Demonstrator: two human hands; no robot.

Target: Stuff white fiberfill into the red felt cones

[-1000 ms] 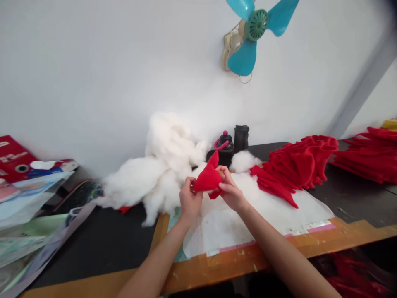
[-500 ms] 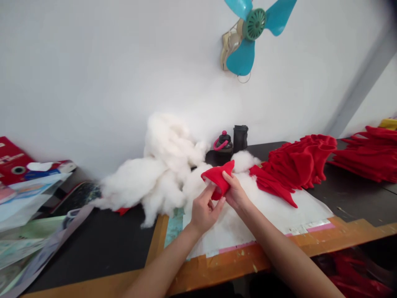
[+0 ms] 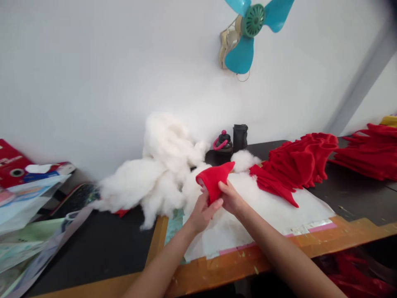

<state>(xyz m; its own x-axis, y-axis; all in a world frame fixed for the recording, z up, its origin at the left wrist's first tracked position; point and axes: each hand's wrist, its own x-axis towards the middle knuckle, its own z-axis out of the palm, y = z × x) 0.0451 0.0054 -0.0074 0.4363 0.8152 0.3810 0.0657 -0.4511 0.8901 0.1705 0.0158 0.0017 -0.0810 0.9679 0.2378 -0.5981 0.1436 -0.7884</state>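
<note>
Both hands hold a small red pointed fabric piece [image 3: 215, 179], like a little hat, above the paper-covered table. My left hand [image 3: 203, 211] is at its open end, with the fingers partly inside the opening and the thumb outside. On the right side my right hand [image 3: 232, 198] pinches the cloth, thumb toward the front; its other fingers are mostly hidden behind. Fluffy white stuffing [image 3: 167, 140] lies in a big heap just beyond and to the left. A smaller tuft of stuffing [image 3: 245, 160] sits behind the fabric piece.
A pile of red fabric pieces [image 3: 300, 161] lies to the right, with another red stack [image 3: 369, 151] farther right. A black bottle with a pink strap [image 3: 223, 142] and a black container [image 3: 240, 137] stand by the wall. A blue fan [image 3: 252, 20] hangs above. Packages [image 3: 34, 186] crowd the left.
My left hand's fingers have gone farther into the fabric opening, and the piece has turned and spread slightly to the left. My right thumb has shifted lower on the cloth.
</note>
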